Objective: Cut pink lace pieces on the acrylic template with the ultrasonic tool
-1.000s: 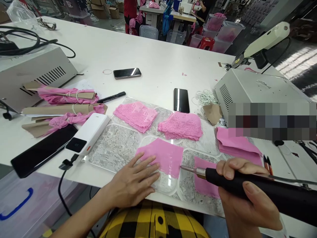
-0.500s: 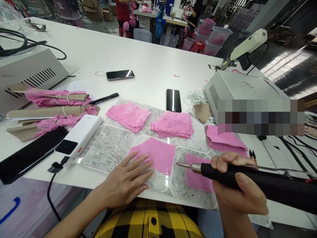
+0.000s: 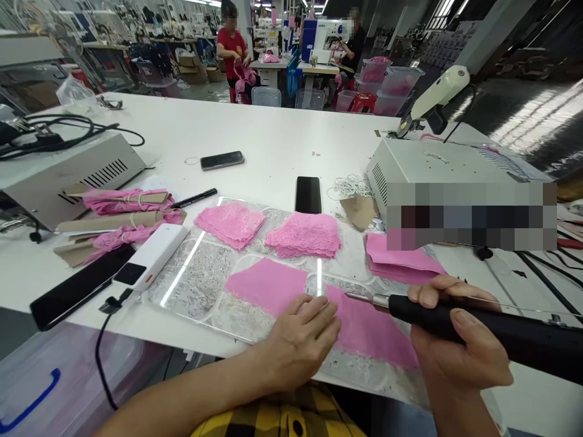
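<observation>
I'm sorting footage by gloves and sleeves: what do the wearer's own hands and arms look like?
The left hand and right hand are bare: no gloves, rings or watch show. No sleeve shows on the left forearm or right forearm. The shirt has yellow and black checks.

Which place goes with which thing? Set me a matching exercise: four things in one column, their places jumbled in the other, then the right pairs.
Things
1. black tool with metal tip
2. white device with dark display
3. brown paper scrap
4. two pink lace stacks

Places
A. on the grey marbled mat
B. beside a tangle of pale string
C. held in the right grip
D. at the end of a black cable

Right pairs: 1-C, 2-D, 3-B, 4-A
</observation>
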{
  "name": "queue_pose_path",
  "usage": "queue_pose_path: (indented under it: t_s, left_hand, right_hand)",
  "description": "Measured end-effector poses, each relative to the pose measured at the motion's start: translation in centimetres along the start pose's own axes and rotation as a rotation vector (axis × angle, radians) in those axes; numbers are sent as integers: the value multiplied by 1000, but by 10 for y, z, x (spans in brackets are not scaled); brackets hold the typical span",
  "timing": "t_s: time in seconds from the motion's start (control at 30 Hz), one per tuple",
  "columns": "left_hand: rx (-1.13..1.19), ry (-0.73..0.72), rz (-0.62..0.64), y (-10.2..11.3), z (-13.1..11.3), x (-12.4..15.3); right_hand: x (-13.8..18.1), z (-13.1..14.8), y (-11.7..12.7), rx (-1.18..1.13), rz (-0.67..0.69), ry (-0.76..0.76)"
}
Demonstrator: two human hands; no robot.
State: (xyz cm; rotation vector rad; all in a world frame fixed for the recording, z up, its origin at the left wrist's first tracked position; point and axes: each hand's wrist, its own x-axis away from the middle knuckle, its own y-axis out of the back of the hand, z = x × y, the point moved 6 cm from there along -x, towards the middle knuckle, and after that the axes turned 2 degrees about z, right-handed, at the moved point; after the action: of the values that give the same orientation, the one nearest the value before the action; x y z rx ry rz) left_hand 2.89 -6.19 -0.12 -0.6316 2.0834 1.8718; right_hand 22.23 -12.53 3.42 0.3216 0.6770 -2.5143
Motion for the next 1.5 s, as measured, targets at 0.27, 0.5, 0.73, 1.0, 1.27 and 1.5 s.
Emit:
queue_pose_path:
  t_s: [0.27, 0.5, 0.73, 1.0, 1.27, 1.5]
  left_hand:
    - [-43, 68, -30, -9, 3, -3]
    - [-42, 97, -29, -7, 5, -2]
    - [-71, 84, -41, -7, 3, -3]
    - [-85, 94, -11, -10, 4, -2]
    - [-66, 100, -17, -9, 4, -2]
    - [-63, 102, -10, -11, 4, -2]
  right_hand:
    - [-3, -6, -3, -74, 72, -1]
    - [1, -13, -8, -89, 78, -16]
    - [3, -9, -11, -77, 149, -13]
    - [1, -9, -26, -74, 234, 21]
    - [6, -18, -31, -85, 243, -8]
    - [7, -21, -32, -92, 278, -7]
